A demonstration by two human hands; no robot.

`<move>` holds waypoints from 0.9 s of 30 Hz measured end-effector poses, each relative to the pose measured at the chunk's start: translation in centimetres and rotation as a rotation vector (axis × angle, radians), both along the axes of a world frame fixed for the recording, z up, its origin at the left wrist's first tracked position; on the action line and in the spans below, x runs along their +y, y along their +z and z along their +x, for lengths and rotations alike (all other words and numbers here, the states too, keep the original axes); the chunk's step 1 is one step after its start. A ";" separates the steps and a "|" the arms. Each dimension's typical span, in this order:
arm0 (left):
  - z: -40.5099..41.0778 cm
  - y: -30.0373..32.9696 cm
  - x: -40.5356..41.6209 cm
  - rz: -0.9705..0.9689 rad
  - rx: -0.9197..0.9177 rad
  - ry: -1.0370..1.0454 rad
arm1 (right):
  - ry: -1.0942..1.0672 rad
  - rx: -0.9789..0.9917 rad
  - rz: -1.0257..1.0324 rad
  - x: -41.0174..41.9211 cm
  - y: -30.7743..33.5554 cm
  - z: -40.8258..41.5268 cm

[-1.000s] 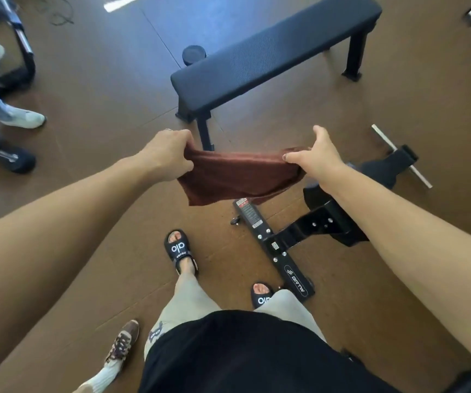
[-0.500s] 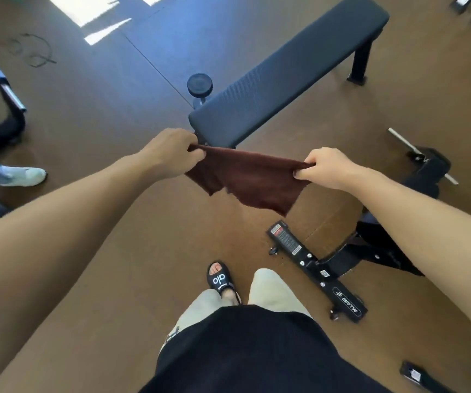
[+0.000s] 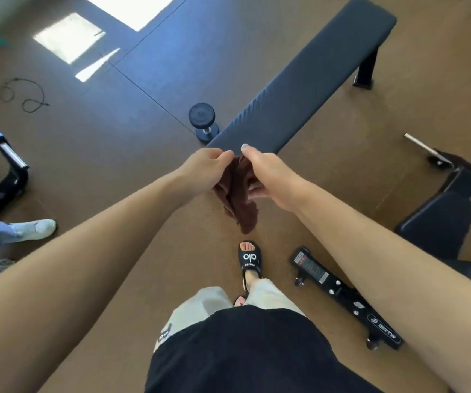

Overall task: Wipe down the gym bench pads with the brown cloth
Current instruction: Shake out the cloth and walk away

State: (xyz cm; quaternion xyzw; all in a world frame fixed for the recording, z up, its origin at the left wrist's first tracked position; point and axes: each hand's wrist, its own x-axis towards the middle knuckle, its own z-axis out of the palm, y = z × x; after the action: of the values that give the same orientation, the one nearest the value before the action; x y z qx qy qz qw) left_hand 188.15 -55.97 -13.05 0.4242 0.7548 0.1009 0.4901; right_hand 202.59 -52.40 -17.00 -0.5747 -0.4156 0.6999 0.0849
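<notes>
The brown cloth (image 3: 240, 194) hangs folded between my two hands, just in front of the near end of the flat black bench pad (image 3: 299, 86). My left hand (image 3: 206, 165) pinches the cloth's top edge from the left. My right hand (image 3: 265, 174) grips the same top edge from the right, thumb up, fingers curled into the fabric. The two hands almost touch. The bench pad runs away from me toward the upper right on black legs. The cloth hangs in the air, apart from the pad.
A black dumbbell (image 3: 203, 120) stands on the floor by the bench's near left corner. A second black bench with its base bar (image 3: 348, 299) lies at the right. Another person's white shoe (image 3: 34, 229) and a machine frame (image 3: 4, 154) are at the left.
My hands have come together, folding the stretched cloth in half so it hangs down. I have stepped closer to the flat bench, which now fills more of the view.
</notes>
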 end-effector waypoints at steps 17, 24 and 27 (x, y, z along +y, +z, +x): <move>-20.0 2.5 19.5 0.259 0.316 -0.706 | 0.057 0.561 -0.339 16.2 3.8 -17.9; -29.8 2.7 25.6 0.317 0.055 -0.638 | -0.160 0.186 -0.012 19.1 1.3 -24.8; -32.2 3.8 28.5 0.266 -0.079 -0.621 | -0.208 -0.133 0.146 20.0 -1.8 -26.7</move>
State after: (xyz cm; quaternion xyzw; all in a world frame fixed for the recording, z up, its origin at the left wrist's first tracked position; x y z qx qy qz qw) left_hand 155.97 -27.46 -9.22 0.6896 0.5504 0.0608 0.4667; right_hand 175.92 -32.40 -18.80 -0.6522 -0.4081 0.6156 0.1706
